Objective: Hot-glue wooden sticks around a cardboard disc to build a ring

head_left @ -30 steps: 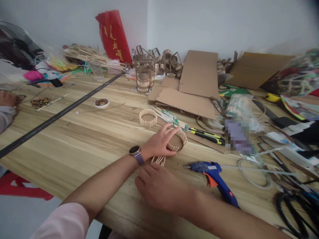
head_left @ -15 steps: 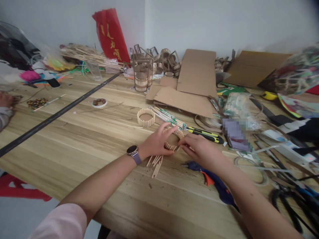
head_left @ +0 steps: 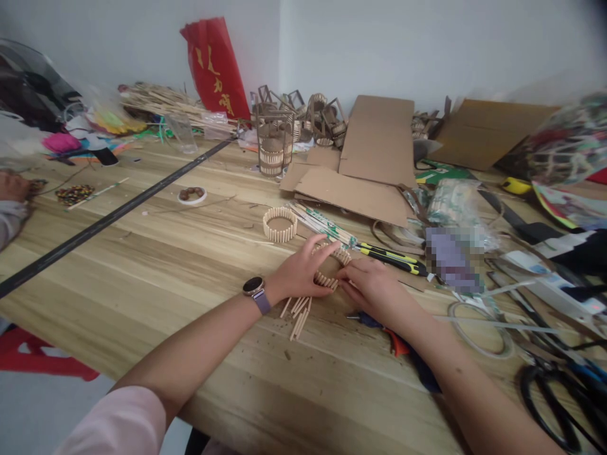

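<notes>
Pale wooden workbench (head_left: 142, 265), cluttered. Item: small round ring of short wooden sticks around a cardboard disc (head_left: 342, 255), mid-table, held from both sides. Left hand (head_left: 303, 273): fingers and thumb spread, clasping its left rim. Right hand (head_left: 374, 289): fingers bunched, pinching its right rim. Loose wooden sticks (head_left: 298, 311) lie just beside.

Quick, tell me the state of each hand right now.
Left hand: closed around the stick ring, fingers over its rim.
Right hand: fingertips on the same ring; grip cannot be told.
</notes>
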`<control>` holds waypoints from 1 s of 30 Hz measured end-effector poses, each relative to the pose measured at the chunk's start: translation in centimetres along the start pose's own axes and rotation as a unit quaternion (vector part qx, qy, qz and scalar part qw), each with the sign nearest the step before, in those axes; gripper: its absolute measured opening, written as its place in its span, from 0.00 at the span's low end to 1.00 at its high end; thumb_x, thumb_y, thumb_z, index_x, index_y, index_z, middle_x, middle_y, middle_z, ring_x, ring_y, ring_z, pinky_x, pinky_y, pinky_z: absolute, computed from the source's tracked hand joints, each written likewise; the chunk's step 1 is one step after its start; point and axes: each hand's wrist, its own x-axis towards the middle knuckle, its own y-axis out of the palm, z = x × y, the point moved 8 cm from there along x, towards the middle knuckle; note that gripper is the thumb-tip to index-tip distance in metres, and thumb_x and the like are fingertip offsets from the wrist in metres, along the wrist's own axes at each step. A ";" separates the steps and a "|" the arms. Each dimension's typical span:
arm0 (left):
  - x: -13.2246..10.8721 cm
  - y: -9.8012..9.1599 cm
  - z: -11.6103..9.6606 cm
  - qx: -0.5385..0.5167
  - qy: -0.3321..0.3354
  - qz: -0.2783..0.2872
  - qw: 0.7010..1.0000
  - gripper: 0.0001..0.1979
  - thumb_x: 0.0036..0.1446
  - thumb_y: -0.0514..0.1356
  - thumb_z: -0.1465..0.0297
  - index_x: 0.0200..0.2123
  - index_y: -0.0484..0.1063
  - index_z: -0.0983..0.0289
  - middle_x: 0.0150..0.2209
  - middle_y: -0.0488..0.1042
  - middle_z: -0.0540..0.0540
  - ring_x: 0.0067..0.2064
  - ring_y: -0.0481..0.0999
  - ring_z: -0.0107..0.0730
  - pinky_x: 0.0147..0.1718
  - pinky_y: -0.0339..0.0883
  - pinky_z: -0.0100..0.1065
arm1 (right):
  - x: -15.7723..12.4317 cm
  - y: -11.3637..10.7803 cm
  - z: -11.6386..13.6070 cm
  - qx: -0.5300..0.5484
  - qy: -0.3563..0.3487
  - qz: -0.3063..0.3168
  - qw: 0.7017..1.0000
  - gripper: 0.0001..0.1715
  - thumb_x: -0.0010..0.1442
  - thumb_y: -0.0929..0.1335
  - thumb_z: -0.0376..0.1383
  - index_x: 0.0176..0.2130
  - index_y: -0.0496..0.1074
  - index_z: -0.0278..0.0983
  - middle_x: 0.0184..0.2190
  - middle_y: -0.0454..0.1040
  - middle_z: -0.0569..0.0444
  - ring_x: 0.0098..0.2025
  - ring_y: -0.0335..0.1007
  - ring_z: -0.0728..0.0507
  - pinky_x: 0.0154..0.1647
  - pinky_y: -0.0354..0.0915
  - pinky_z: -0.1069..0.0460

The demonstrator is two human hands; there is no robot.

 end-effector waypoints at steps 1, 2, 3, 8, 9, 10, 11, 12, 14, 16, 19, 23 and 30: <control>0.0 0.0 0.0 0.002 0.000 0.002 1.000 0.50 0.45 0.70 0.65 0.66 0.47 0.59 0.64 0.46 0.67 0.65 0.55 0.57 0.60 0.59 0.52 | 0.0 0.0 0.1 -0.013 -0.003 -0.006 1.000 0.09 0.63 0.64 0.32 0.35 0.74 0.35 0.33 0.76 0.48 0.37 0.70 0.41 0.38 0.60 0.49; 0.0 0.0 0.0 0.003 0.000 0.003 1.000 0.50 0.45 0.70 0.65 0.66 0.47 0.60 0.64 0.46 0.68 0.65 0.55 0.57 0.60 0.59 0.52 | -0.1 -0.1 0.2 -0.027 -0.006 -0.013 1.000 0.10 0.63 0.64 0.32 0.34 0.74 0.35 0.33 0.76 0.48 0.37 0.70 0.41 0.38 0.59 0.49; 0.0 0.0 0.0 0.002 0.000 0.003 1.000 0.50 0.45 0.70 0.65 0.66 0.47 0.60 0.64 0.46 0.68 0.65 0.55 0.57 0.60 0.58 0.52 | -0.1 -0.2 0.3 -0.041 -0.010 -0.020 0.999 0.10 0.63 0.64 0.33 0.34 0.75 0.35 0.32 0.76 0.48 0.36 0.70 0.41 0.38 0.58 0.49; 0.0 0.0 0.0 -0.001 0.006 -0.004 1.000 0.51 0.44 0.71 0.67 0.66 0.46 0.58 0.64 0.46 0.66 0.65 0.55 0.56 0.60 0.58 0.53 | -0.3 -0.6 1.2 -0.106 -0.020 -0.039 0.993 0.11 0.63 0.64 0.33 0.32 0.74 0.35 0.29 0.75 0.51 0.34 0.69 0.42 0.37 0.55 0.49; 0.0 0.0 -0.1 0.001 0.005 -0.003 1.000 0.51 0.44 0.71 0.67 0.66 0.46 0.58 0.64 0.46 0.66 0.65 0.56 0.56 0.60 0.58 0.53 | -0.3 -0.7 1.4 -0.117 -0.020 -0.040 0.992 0.11 0.63 0.64 0.33 0.32 0.74 0.35 0.29 0.75 0.51 0.34 0.69 0.42 0.37 0.54 0.49; 0.0 0.0 -0.1 0.001 0.004 -0.002 1.000 0.51 0.44 0.71 0.66 0.66 0.46 0.57 0.64 0.46 0.66 0.64 0.56 0.57 0.60 0.59 0.53 | -0.3 -0.7 1.5 -0.124 -0.020 -0.040 0.991 0.10 0.63 0.64 0.33 0.32 0.74 0.35 0.29 0.75 0.51 0.34 0.69 0.42 0.37 0.53 0.49; -0.1 0.0 -0.1 0.001 0.002 -0.002 1.000 0.51 0.44 0.71 0.66 0.66 0.46 0.57 0.64 0.46 0.66 0.64 0.56 0.57 0.59 0.59 0.53 | -0.3 -0.8 1.6 -0.130 -0.018 -0.041 0.990 0.09 0.62 0.65 0.33 0.31 0.74 0.36 0.29 0.75 0.51 0.34 0.69 0.42 0.37 0.53 0.49; -0.1 0.0 -0.1 0.001 0.001 -0.001 1.000 0.51 0.44 0.71 0.65 0.66 0.45 0.57 0.64 0.46 0.66 0.64 0.57 0.57 0.59 0.60 0.54 | -0.3 -0.8 1.6 -0.134 -0.015 -0.041 0.990 0.08 0.61 0.65 0.33 0.31 0.73 0.36 0.29 0.75 0.51 0.34 0.69 0.42 0.37 0.52 0.49; -0.1 0.0 -0.1 -0.001 0.002 -0.002 1.000 0.50 0.45 0.71 0.64 0.66 0.45 0.56 0.64 0.46 0.66 0.64 0.57 0.57 0.59 0.60 0.55 | -0.3 -0.7 1.6 -0.138 -0.010 -0.039 0.990 0.06 0.60 0.66 0.33 0.31 0.73 0.36 0.29 0.75 0.51 0.34 0.68 0.43 0.36 0.52 0.49; 0.0 0.0 -0.1 -0.001 0.005 -0.002 1.000 0.50 0.46 0.70 0.63 0.66 0.45 0.57 0.64 0.46 0.67 0.64 0.56 0.57 0.59 0.59 0.54 | -0.3 -0.7 1.5 -0.141 -0.009 -0.041 0.989 0.05 0.59 0.67 0.33 0.31 0.72 0.36 0.30 0.75 0.51 0.34 0.68 0.42 0.36 0.51 0.49; 0.0 0.1 -0.1 -0.001 0.008 -0.002 1.000 0.50 0.46 0.70 0.63 0.66 0.45 0.56 0.64 0.46 0.66 0.65 0.56 0.56 0.60 0.59 0.54 | -0.2 -0.7 1.4 -0.151 -0.013 -0.052 0.987 0.06 0.60 0.66 0.32 0.30 0.70 0.36 0.31 0.76 0.50 0.35 0.68 0.42 0.36 0.51 0.50; 0.0 0.1 0.0 -0.004 0.007 -0.004 1.000 0.51 0.45 0.71 0.65 0.66 0.44 0.55 0.64 0.46 0.65 0.65 0.55 0.56 0.59 0.59 0.54 | -0.2 -0.4 1.4 -0.166 -0.019 -0.060 0.984 0.07 0.60 0.66 0.31 0.29 0.70 0.36 0.29 0.75 0.50 0.34 0.68 0.42 0.36 0.50 0.50; 0.0 0.0 -0.1 -0.006 0.009 -0.002 1.000 0.49 0.46 0.70 0.64 0.66 0.46 0.57 0.64 0.46 0.66 0.65 0.56 0.56 0.60 0.59 0.53 | -0.3 0.2 1.6 -0.187 -0.017 -0.061 0.980 0.09 0.61 0.66 0.30 0.29 0.71 0.35 0.27 0.75 0.50 0.33 0.67 0.42 0.36 0.50 0.49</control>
